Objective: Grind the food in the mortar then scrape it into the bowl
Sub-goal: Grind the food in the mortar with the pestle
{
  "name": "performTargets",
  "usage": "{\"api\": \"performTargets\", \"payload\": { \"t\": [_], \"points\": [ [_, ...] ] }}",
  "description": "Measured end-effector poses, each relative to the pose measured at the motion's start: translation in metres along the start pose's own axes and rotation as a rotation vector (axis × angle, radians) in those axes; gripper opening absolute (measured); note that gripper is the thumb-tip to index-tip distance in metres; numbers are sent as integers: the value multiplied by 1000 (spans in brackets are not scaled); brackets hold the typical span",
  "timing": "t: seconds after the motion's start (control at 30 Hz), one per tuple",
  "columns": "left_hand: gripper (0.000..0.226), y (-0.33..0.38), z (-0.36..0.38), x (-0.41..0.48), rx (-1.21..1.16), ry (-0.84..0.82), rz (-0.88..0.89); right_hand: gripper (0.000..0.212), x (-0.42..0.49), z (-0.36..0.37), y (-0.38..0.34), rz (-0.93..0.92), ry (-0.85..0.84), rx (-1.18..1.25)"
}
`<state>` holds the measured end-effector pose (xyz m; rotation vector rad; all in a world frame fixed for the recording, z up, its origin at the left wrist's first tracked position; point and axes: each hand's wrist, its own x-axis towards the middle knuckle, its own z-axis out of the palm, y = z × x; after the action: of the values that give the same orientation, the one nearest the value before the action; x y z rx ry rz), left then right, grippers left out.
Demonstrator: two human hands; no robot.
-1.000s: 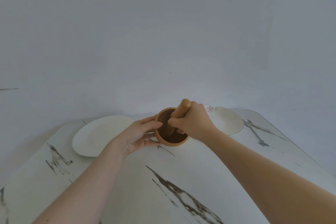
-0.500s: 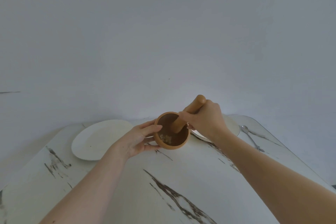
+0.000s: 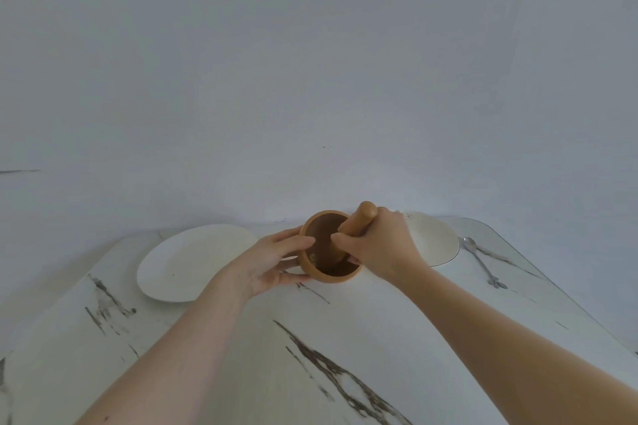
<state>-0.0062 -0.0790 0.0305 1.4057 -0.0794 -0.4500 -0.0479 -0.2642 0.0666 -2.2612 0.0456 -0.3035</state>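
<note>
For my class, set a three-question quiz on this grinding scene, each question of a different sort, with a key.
1. True or false: the left hand steadies the mortar.
2. The right hand grips: A) the spoon B) the pestle C) the plate
3. Fill in: the spoon lies on the table, to the ____ of the bowl.

Key: 1 true; 2 B; 3 right.
</note>
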Motion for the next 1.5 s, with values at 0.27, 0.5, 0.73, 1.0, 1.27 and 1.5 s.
{"api": "performTargets", "payload": {
  "t": [0.27,0.5,0.73,1.0,1.27,1.5],
  "points": [
    [22,-1,-3,4,63,-12,8,13,6,-3,0,-28,-87,26],
    [19,-3,-5,6,34,9,9,16,9,-6,-3,-129,-177,-6],
    [22,-3,-4,4,47,2,19,15,7,2,-7,-60,-112,-14],
    [20,-7,-7,1,-27,10,1,24,0,3,-12,-22,-54,-5],
    [24,-12,-10,3,-78,34,5,10,7,-25,-11,11,5,104],
    [44,-15,-9,5,-80,-1,6,8,3,-13,-8,-15,-77,52]
  ]
}}
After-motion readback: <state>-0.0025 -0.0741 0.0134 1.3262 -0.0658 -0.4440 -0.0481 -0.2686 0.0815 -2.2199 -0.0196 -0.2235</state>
